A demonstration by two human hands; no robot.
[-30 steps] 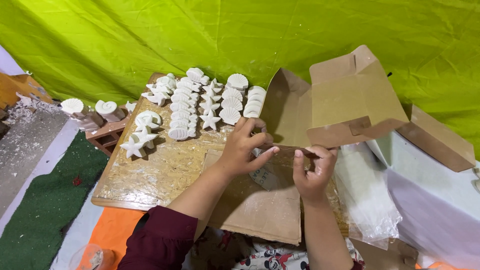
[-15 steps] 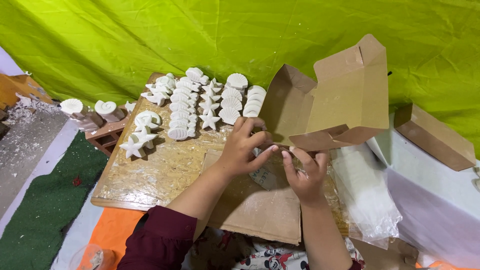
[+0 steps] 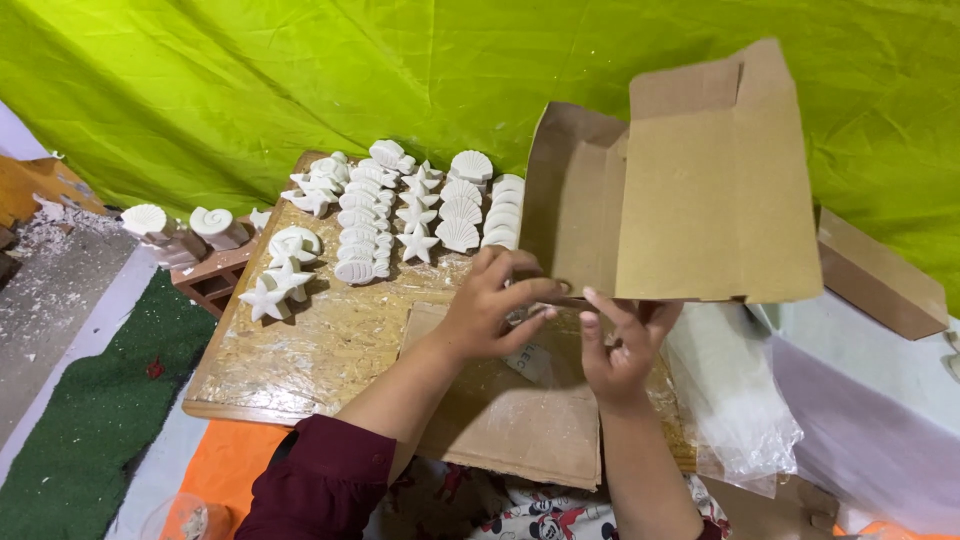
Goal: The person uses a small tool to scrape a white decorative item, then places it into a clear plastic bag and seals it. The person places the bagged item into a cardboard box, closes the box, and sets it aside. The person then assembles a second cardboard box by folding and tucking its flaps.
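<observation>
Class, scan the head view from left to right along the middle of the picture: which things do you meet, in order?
Green mat → starfish casts → left hand → right hand → clear plastic bags → small closed cardboard box.

Backdrop: bright green tarp [image 3: 250, 80], creased, evenly lit. Floor at left: grey concrete [image 3: 50, 290] with white rubble, green turf mat [image 3: 90, 430], orange sheet [image 3: 225, 465].

The raised brown cardboard box [image 3: 700, 180] hides the right fingertips of the right hand [image 3: 618, 345] and the far right end of the rows of white plaster shells and stars [image 3: 400, 215]. Both forearms run off the near edge.
</observation>
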